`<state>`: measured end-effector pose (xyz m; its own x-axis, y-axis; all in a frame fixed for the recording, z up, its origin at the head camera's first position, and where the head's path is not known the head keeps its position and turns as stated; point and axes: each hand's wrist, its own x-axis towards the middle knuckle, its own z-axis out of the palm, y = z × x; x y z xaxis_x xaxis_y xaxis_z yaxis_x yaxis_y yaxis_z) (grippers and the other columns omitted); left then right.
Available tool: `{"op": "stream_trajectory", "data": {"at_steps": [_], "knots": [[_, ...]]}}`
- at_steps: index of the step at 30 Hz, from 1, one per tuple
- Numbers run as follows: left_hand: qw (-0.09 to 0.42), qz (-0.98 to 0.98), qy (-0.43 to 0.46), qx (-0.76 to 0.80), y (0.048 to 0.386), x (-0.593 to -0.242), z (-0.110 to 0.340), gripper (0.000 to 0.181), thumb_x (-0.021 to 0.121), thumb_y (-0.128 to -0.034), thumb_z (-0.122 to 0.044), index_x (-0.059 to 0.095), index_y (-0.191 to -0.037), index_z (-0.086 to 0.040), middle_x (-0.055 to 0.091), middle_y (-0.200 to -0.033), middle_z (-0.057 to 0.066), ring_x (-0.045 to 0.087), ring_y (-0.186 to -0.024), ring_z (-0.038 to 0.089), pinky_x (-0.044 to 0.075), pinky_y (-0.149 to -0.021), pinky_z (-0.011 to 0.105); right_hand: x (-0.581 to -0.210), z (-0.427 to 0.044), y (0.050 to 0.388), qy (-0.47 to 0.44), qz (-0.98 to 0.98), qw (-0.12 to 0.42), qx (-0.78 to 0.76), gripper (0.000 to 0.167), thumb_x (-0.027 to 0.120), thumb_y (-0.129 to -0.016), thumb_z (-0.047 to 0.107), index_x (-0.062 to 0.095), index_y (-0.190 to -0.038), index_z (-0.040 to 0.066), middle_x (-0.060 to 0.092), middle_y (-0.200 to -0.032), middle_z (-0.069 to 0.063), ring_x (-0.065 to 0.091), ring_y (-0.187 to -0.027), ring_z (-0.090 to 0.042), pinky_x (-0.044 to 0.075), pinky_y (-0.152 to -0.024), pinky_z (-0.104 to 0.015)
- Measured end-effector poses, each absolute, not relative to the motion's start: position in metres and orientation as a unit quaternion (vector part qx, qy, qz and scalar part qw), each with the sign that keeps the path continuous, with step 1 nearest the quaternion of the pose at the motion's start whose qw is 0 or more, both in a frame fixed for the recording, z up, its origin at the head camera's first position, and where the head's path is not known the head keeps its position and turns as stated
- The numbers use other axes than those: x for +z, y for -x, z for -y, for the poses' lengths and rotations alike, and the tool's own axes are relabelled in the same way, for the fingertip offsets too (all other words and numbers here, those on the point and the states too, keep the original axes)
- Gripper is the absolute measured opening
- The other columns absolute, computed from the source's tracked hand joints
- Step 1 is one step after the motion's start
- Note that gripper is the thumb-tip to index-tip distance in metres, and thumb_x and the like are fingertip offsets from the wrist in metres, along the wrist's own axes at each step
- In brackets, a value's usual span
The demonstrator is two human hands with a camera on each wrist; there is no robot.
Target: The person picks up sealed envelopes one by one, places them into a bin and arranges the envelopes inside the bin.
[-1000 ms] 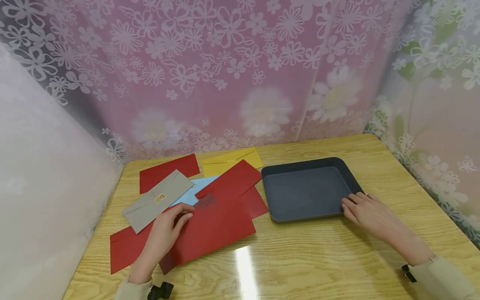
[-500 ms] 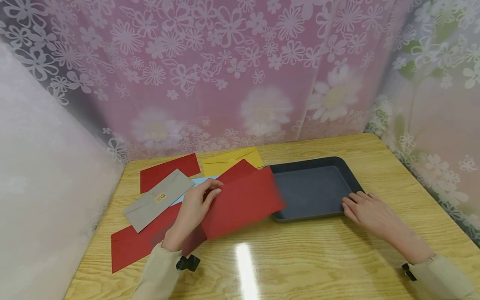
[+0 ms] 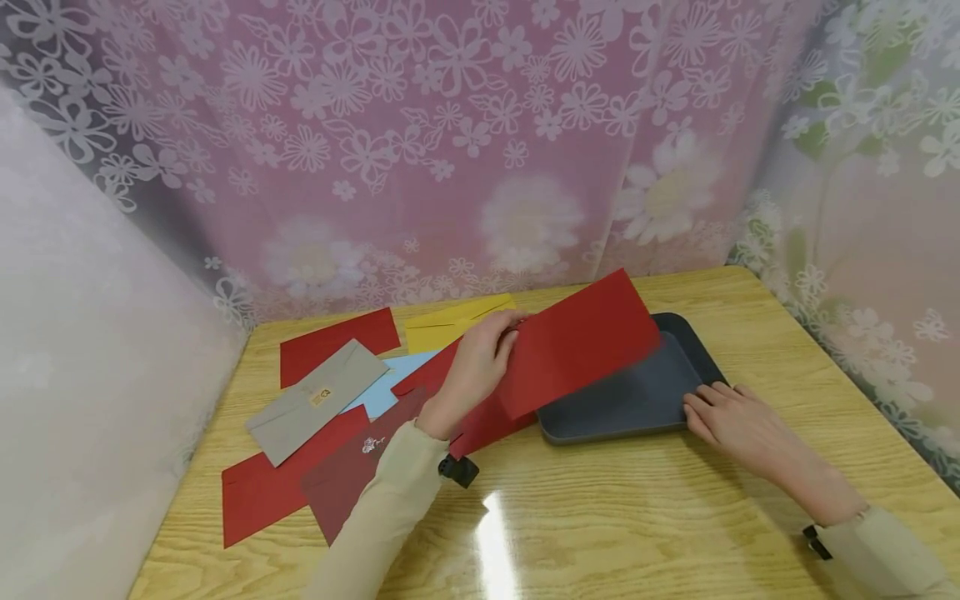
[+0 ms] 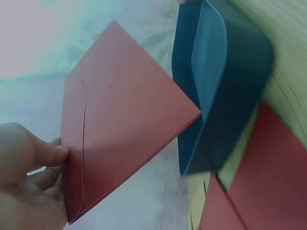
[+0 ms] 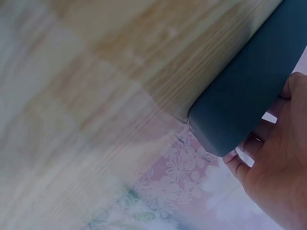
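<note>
My left hand (image 3: 474, 367) pinches one end of a red envelope (image 3: 585, 342), which is tilted above the left part of the dark tray (image 3: 622, 404). In the left wrist view the thumb of the left hand (image 4: 29, 167) lies on the flap side of the red envelope (image 4: 120, 110), and the tray (image 4: 240, 72) is beyond it. My right hand (image 3: 750, 433) holds the tray's near right corner. The right wrist view has the fingers of the right hand (image 5: 283, 148) curled at the rim of the tray (image 5: 240, 96).
Left of the tray, a grey envelope (image 3: 318, 400) partly covers a light blue one (image 3: 382, 390). A dark red envelope (image 3: 352, 467) overlaps a red one (image 3: 262, 496) at the front left. Another red envelope (image 3: 337, 343) and a yellow one (image 3: 453, 323) lie at the back.
My left hand has picked up the top red envelope and carried it right and away from me, over the tray. The dark red envelope beneath is uncovered. My right hand has stayed at the tray's corner.
</note>
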<state>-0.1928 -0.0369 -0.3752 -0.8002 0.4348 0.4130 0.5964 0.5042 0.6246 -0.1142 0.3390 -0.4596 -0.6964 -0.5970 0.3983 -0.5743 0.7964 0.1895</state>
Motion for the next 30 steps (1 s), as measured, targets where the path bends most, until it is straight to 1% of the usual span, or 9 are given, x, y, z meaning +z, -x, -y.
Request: {"op": "stream_trajectory", "data": {"at_steps": [4, 7, 9, 13, 16, 19, 22, 25, 30], "knots": [[0.090, 0.859, 0.316, -0.393, 0.200, -0.378, 0.012, 0.038, 0.055, -0.1028, -0.001, 0.059, -0.140, -0.006, 0.062, -0.136, 0.009, 0.060, -0.123, 0.024, 0.051, -0.101, 0.036, -0.460, -0.339, 0.115, -0.324, 0.916, 0.235, -0.025, 0.053, 0.031, -0.113, 0.034, 0.072, -0.099, 0.003, 0.067, -0.091, -0.010, 0.062, -0.081, -0.029, 0.052, -0.068, -0.045], [0.079, 0.866, 0.319, -0.377, 0.205, -0.383, -0.005, 0.039, 0.054, -0.1033, -0.001, 0.058, -0.141, -0.008, 0.062, -0.137, 0.008, 0.059, -0.125, 0.022, 0.049, -0.104, 0.033, -0.460, -0.339, 0.114, -0.322, 0.918, 0.229, -0.029, 0.058, 0.027, -0.113, 0.036, 0.073, -0.101, 0.002, 0.068, -0.094, -0.011, 0.064, -0.084, -0.030, 0.053, -0.071, -0.047], [0.067, 0.870, 0.322, -0.367, 0.208, -0.387, -0.014, 0.039, 0.054, -0.1036, -0.002, 0.059, -0.142, -0.009, 0.062, -0.137, 0.007, 0.058, -0.127, 0.022, 0.047, -0.106, 0.032, -0.460, -0.340, 0.114, -0.319, 0.920, 0.225, -0.029, 0.057, 0.029, -0.113, 0.036, 0.073, -0.102, 0.001, 0.068, -0.095, -0.012, 0.064, -0.086, -0.032, 0.054, -0.073, -0.048], [0.042, 0.882, 0.331, -0.333, 0.213, -0.396, -0.029, 0.041, 0.053, -0.1038, -0.001, 0.059, -0.142, -0.011, 0.063, -0.134, 0.007, 0.060, -0.123, 0.020, 0.049, -0.102, 0.028, -0.459, -0.339, 0.113, -0.308, 0.928, 0.209, -0.030, 0.042, 0.044, -0.109, 0.029, 0.074, -0.103, 0.001, 0.069, -0.097, -0.013, 0.065, -0.089, -0.034, 0.053, -0.077, -0.050], [0.018, 0.893, 0.339, -0.295, 0.215, -0.402, -0.037, 0.042, 0.050, -0.1044, -0.001, 0.058, -0.143, -0.013, 0.065, -0.127, 0.007, 0.063, -0.112, 0.019, 0.052, -0.091, 0.023, -0.457, -0.338, 0.111, -0.292, 0.937, 0.188, -0.032, 0.026, 0.060, -0.099, 0.021, 0.074, -0.105, 0.001, 0.069, -0.100, -0.014, 0.066, -0.093, -0.037, 0.053, -0.080, -0.053], [-0.007, 0.904, 0.337, -0.263, 0.217, -0.407, -0.041, 0.042, 0.049, -0.1051, -0.002, 0.058, -0.144, -0.015, 0.065, -0.122, 0.006, 0.063, -0.104, 0.018, 0.050, -0.081, 0.020, -0.454, -0.336, 0.110, -0.280, 0.945, 0.168, -0.034, 0.024, 0.067, -0.092, 0.017, 0.074, -0.107, 0.000, 0.070, -0.103, -0.016, 0.066, -0.097, -0.040, 0.052, -0.084, -0.055], [-0.030, 0.911, 0.330, -0.245, 0.219, -0.412, -0.044, 0.042, 0.050, -0.1053, -0.004, 0.058, -0.145, -0.017, 0.065, -0.119, 0.006, 0.062, -0.098, 0.017, 0.045, -0.072, 0.019, -0.453, -0.335, 0.110, -0.274, 0.948, 0.155, -0.037, 0.026, 0.068, -0.089, 0.016, 0.074, -0.109, 0.000, 0.070, -0.105, -0.016, 0.066, -0.100, -0.040, 0.052, -0.085, -0.056], [-0.044, 0.915, 0.328, -0.231, 0.220, -0.417, -0.045, 0.043, 0.050, -0.1052, -0.004, 0.058, -0.145, -0.018, 0.065, -0.119, 0.004, 0.062, -0.099, 0.015, 0.042, -0.069, 0.018, -0.454, -0.336, 0.111, -0.283, 0.945, 0.159, -0.040, 0.025, 0.066, -0.092, 0.016, 0.073, -0.109, 0.000, 0.069, -0.103, -0.015, 0.066, -0.097, -0.038, 0.053, -0.083, -0.054], [-0.047, 0.914, 0.345, -0.209, 0.221, -0.425, -0.046, 0.042, 0.049, -0.1060, -0.006, 0.058, -0.145, -0.018, 0.066, -0.125, 0.004, 0.063, -0.111, 0.016, 0.047, -0.078, 0.018, -0.454, -0.338, 0.111, -0.304, 0.934, 0.181, -0.047, 0.022, 0.058, -0.099, 0.017, 0.072, -0.106, 0.001, 0.066, -0.096, -0.012, 0.063, -0.086, -0.032, 0.053, -0.074, -0.049]]}}
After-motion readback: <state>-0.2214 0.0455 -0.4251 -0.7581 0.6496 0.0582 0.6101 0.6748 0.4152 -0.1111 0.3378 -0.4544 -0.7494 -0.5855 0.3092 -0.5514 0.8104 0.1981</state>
